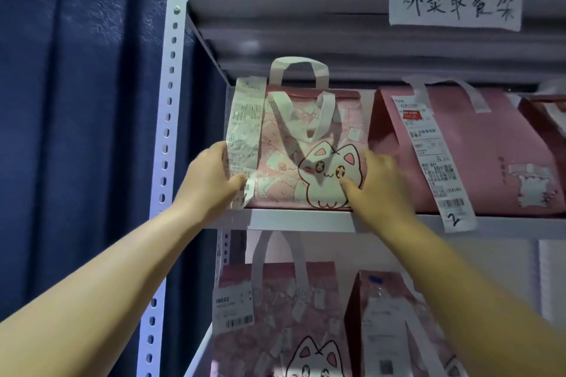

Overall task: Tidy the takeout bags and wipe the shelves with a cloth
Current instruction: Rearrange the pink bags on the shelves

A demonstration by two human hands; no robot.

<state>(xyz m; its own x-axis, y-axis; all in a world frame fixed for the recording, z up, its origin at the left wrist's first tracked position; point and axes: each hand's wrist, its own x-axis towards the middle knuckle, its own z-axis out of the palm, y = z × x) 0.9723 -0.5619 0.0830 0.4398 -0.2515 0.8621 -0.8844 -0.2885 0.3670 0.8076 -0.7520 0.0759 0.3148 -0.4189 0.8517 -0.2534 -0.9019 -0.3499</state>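
A pink takeout bag (294, 144) printed with a white cat stands upright at the left end of the upper shelf (306, 219). A long receipt hangs down its left side. My left hand (211, 177) grips the bag's left edge, thumb over the receipt. My right hand (379, 180) grips its right edge, thumb pressed on the cat print, fingers tucked between it and the plain pink bag (490, 150) beside it. No cloth is in view.
The grey metal rack has a perforated post (167, 131) at left and a handwritten paper sign (456, 6) on top. Two more pink bags (275, 321) stand on the lower shelf. A dark blue curtain (76, 131) hangs to the left.
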